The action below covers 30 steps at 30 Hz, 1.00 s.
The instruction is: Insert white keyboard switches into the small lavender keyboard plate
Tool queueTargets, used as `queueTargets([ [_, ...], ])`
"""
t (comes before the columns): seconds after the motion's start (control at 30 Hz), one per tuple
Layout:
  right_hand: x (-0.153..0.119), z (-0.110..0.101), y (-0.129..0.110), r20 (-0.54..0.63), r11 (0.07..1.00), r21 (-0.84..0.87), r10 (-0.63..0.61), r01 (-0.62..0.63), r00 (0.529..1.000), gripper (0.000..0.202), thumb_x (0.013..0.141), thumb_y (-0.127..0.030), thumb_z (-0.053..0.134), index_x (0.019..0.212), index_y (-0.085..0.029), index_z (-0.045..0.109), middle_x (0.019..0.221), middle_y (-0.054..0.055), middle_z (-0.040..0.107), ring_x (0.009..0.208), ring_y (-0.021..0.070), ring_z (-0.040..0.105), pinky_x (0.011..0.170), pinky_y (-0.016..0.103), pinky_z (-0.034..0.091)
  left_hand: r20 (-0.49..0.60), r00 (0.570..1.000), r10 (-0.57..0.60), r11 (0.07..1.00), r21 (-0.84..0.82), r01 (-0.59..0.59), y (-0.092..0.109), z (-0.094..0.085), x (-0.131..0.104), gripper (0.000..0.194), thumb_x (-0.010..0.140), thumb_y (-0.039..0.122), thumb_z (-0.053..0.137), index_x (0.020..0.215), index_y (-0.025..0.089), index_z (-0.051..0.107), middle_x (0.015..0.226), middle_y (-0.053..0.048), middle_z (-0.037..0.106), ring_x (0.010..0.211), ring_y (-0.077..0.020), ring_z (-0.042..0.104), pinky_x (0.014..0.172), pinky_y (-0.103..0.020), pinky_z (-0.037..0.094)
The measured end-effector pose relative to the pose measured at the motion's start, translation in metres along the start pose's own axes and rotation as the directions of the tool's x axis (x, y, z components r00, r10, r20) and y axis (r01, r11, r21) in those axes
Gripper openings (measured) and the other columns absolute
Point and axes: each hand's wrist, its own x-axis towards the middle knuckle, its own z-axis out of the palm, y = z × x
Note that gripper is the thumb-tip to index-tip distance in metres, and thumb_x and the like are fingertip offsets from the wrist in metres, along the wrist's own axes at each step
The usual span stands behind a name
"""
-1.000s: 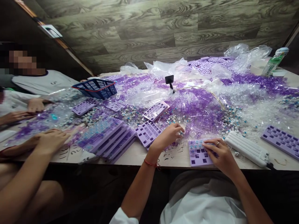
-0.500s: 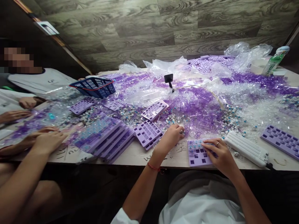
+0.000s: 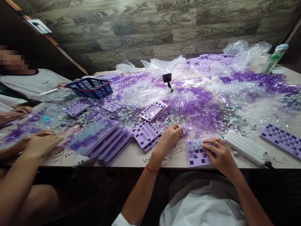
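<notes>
My left hand (image 3: 171,137), with a red string bracelet at the wrist, is closed in a pinch over the table. A tiny pale thing is between its fingertips, too small to name. Loose keyboard switches (image 3: 174,120), white and blue, lie just beyond it. My right hand (image 3: 217,152), wearing a ring, grips the right side of a small purple keypad case (image 3: 197,160). Clear caps over blue switches (image 3: 194,144) fill the case's far rows, while its nearer square holes are open. The right fingers partly cover the case.
Stacked keyboards (image 3: 105,138) and purple cases (image 3: 147,135) stand left. A white power strip (image 3: 245,147) and purple case (image 3: 279,141) lie right. Beyond are purple clear pieces (image 3: 199,106), a blue basket (image 3: 90,88) and a bottle (image 3: 272,61). Co-workers' hands (image 3: 41,142) work left.
The view has shifted slightly, so everything sits a little further left. My left hand stays pinched beside the switches, and my right hand remains on the keypad case.
</notes>
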Motion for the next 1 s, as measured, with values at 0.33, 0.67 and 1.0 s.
queueTargets([
  [0.33, -0.0004, -0.0005, -0.0006, 0.0, 1.0, -0.003, 0.005, -0.005, 1.0, 0.026, 0.099, -0.017, 0.059, 0.119, -0.028, 0.07, 0.116, 0.006, 0.073, 0.11, 0.0256, 0.062, 0.097, 0.047, 0.053, 0.023, 0.998, -0.057, 0.998, -0.007, 0.058, 0.005, 0.0003, 0.0017, 0.013, 0.09, 0.013, 0.069, 0.102, 0.019, 0.068, 0.1, -0.006, 0.063, 0.092, -0.021, 0.064, 0.086, -0.035, 0.052],
  [0.67, 0.0007, -0.0021, -0.0005, -0.002, 1.0, -0.004, -0.001, 0.001, 1.0, 0.026, 0.098, -0.017, 0.059, 0.118, -0.029, 0.072, 0.114, 0.006, 0.074, 0.108, 0.0253, 0.064, 0.096, 0.047, 0.054, 0.013, 0.999, 0.033, 0.999, -0.027, -0.032, 0.009, -0.0004, 0.0018, 0.013, 0.091, 0.013, 0.067, 0.102, 0.02, 0.067, 0.098, -0.006, 0.07, 0.099, -0.0234, 0.066, 0.093, -0.038, 0.052],
  [1.0, 0.0021, -0.0031, -0.0025, -0.001, 1.0, 0.001, 0.012, -0.012, 1.0, 0.027, 0.098, -0.017, 0.059, 0.118, -0.029, 0.072, 0.113, 0.007, 0.074, 0.108, 0.0255, 0.064, 0.097, 0.048, 0.055, -0.145, 0.987, -0.068, 0.963, -0.269, 0.027, 0.0006, -0.0046, -0.0026, 0.005, 0.092, 0.024, 0.067, 0.093, 0.023, 0.071, 0.096, -0.005, 0.07, 0.094, -0.021, 0.065, 0.088, -0.036, 0.053],
])
